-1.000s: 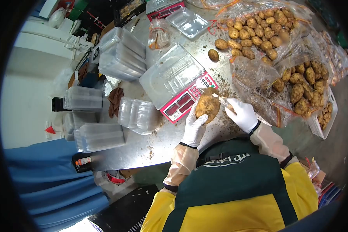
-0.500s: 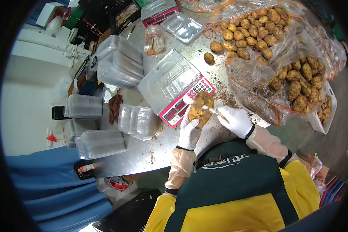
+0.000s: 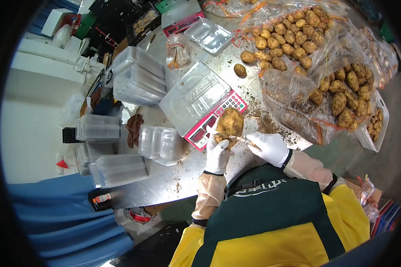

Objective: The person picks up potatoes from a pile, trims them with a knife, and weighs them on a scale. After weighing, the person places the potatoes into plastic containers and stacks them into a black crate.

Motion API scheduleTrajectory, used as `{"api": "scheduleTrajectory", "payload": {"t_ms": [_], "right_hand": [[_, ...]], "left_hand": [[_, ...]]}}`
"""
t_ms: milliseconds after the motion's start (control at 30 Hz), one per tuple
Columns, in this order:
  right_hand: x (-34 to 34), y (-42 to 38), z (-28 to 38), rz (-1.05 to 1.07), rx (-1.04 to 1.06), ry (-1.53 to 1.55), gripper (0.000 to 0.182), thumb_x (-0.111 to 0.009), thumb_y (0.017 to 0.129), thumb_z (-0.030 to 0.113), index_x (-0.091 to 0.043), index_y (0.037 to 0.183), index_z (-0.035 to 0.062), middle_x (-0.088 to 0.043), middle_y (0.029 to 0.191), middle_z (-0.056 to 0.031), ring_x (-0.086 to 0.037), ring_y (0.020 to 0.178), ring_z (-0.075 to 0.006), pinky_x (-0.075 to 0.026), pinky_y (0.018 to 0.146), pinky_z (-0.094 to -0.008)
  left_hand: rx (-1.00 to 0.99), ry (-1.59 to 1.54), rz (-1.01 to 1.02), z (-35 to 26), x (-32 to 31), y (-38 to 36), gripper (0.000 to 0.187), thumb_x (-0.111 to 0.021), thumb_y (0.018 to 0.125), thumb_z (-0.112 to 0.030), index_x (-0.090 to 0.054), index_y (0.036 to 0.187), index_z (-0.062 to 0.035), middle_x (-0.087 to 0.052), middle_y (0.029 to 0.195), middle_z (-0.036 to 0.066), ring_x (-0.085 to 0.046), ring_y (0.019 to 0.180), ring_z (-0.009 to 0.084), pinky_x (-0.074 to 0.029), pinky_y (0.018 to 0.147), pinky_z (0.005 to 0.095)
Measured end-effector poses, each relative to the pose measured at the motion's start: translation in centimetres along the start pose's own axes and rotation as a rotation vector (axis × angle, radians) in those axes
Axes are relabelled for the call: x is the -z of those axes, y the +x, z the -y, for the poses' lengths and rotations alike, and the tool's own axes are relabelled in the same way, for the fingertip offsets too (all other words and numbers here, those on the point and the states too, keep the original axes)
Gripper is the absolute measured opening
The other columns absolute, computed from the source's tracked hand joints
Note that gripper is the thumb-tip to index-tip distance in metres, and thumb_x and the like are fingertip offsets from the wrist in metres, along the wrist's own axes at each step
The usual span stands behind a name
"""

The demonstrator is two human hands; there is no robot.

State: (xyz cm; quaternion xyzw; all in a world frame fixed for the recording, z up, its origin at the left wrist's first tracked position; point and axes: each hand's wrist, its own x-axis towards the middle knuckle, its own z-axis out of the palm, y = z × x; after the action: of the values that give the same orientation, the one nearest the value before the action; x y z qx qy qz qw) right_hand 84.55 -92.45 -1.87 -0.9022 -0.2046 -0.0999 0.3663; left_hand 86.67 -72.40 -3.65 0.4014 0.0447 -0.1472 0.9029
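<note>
My left hand (image 3: 217, 156), in a white glove, is wrapped round a large brown potato (image 3: 230, 122) in front of the scale. Level with its lower part, my gloved right hand (image 3: 270, 148) grips a thin, light-coloured tool (image 3: 244, 140) whose tip reaches the potato. What kind of tool it is cannot be made out. Behind them stands a red-edged scale (image 3: 233, 100) with a clear plastic tray (image 3: 196, 95) over its platform. A single potato (image 3: 239, 70) lies on the metal table (image 3: 160, 182), near the heap.
Potatoes (image 3: 294, 38) lie heaped on and in clear plastic bags at the back right. Stacks of clear containers (image 3: 138, 75) stand at the left. Loose soil (image 3: 267, 122) is scattered right of the scale. A white crate (image 3: 383, 129) with potatoes is at the far right.
The tool in my right hand has moved down across the potato toward its lower end. My right hand is slightly lower, and my left hand still holds the potato.
</note>
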Motion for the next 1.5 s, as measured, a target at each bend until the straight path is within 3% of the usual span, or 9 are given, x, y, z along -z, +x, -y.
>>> {"api": "scheduleTrajectory", "payload": {"t_ms": [133,433,533,600,800,867,1100,1333,1500], "right_hand": [[1.5,1.3,-1.8,-0.199,-0.196,0.021,0.023,-0.062,0.085,0.019,-0.059,0.107,0.0129,-0.065,0.084,-0.0096,-0.063,0.065,-0.0309,-0.051,0.057,-0.0389],[1.4,0.9,-1.6,-0.105,-0.186,-0.017,0.027,-0.066,0.082,0.015,-0.062,0.108,0.0092,-0.066,0.09,-0.0096,-0.064,0.067,-0.0293,-0.052,0.057,-0.036],[0.0,-0.2,-1.5,-0.14,-0.075,-0.011,0.029,-0.065,0.083,0.017,-0.063,0.111,0.0097,-0.067,0.092,-0.0115,-0.065,0.071,-0.0295,-0.052,0.062,-0.0377],[-0.4,-0.6,-1.3,-0.068,-0.013,-0.074,0.024,-0.061,0.085,0.023,-0.064,0.107,0.0136,-0.066,0.082,-0.0094,-0.064,0.064,-0.028,-0.051,0.056,-0.0384],[-0.2,-0.2,-2.7,-0.159,-0.058,-0.028,0.026,-0.059,0.086,0.026,-0.062,0.109,0.0155,-0.066,0.092,-0.0075,-0.065,0.066,-0.028,-0.051,0.057,-0.0387],[0.6,-0.5,-1.7,0.088,-0.032,-0.124,0.028,-0.058,0.086,0.028,-0.062,0.111,0.0153,-0.067,0.088,-0.008,-0.064,0.064,-0.0281,-0.051,0.054,-0.039],[1.1,0.2,-2.3,0.011,-0.384,0.232,0.036,-0.063,0.085,0.032,-0.061,0.116,0.0119,-0.066,0.078,-0.0134,-0.064,0.064,-0.0278,-0.051,0.059,-0.0373],[1.6,1.1,-1.7,-0.005,-0.603,1.039,0.049,-0.072,0.084,0.017,-0.053,0.126,-0.0005,-0.066,0.094,-0.0056,-0.059,0.065,-0.0083,-0.049,0.056,-0.0232],[1.4,0.4,-2.1,0.029,-0.589,1.001,0.045,-0.076,0.081,0.017,-0.057,0.118,-0.0022,-0.066,0.099,-0.0075,-0.061,0.079,-0.0096,-0.051,0.068,-0.0251]], "left_hand": [[-0.03,-0.007,0.037,-0.5,-1.0,0.2,0.076,-0.067,0.074,-0.006,-0.034,0.142,-0.0017,-0.047,0.136,0.013,-0.046,0.127,0.0265,-0.036,0.109,0.0395],[0.125,-0.23,-0.075,0.0,-0.4,0.3,0.057,-0.063,0.082,-0.013,-0.042,0.135,-0.007,-0.05,0.133,0.013,-0.048,0.124,0.0305,-0.044,0.097,0.0523],[0.125,-0.238,-0.13,0.6,0.1,0.4,0.067,-0.064,0.081,-0.015,-0.036,0.141,-0.004,-0.048,0.135,0.012,-0.052,0.12,0.0278,-0.047,0.096,0.04],[0.11,-0.225,-0.075,1.1,1.2,0.6,0.055,-0.064,0.084,-0.015,-0.044,0.134,-0.0074,-0.052,0.132,0.011,-0.05,0.122,0.0301,-0.045,0.097,0.0483],[0.15,-0.238,-0.02,1.9,1.4,0.9,0.06,-0.061,0.083,-0.014,-0.039,0.139,-0.006,-0.05,0.135,0.011,-0.048,0.125,0.0287,-0.041,0.103,0.0447],[0.189,-0.208,-0.05,2.2,1.6,0.8,0.058,-0.061,0.084,-0.014,-0.04,0.138,-0.0075,-0.051,0.133,0.011,-0.049,0.123,0.0294,-0.042,0.1,0.0483],[0.258,-0.184,-0.125,2.6,0.9,0.4,0.049,-0.063,0.086,-0.014,-0.046,0.133,-0.0113,-0.054,0.128,0.009,-0.053,0.117,0.0281,-0.048,0.092,0.048],[0.178,0.022,-0.111,3.5,-0.8,0.3,0.045,-0.063,0.087,-0.003,-0.049,0.129,-0.0059,-0.057,0.123,0.009,-0.056,0.113,0.0212,-0.047,0.096,0.0377],[0.17,0.393,-0.03,2.8,-1.6,0.3,0.055,-0.068,0.085,-0.01,-0.044,0.133,-0.0022,-0.056,0.124,0.009,-0.057,0.112,0.0195,-0.046,0.097,0.0361]]}}
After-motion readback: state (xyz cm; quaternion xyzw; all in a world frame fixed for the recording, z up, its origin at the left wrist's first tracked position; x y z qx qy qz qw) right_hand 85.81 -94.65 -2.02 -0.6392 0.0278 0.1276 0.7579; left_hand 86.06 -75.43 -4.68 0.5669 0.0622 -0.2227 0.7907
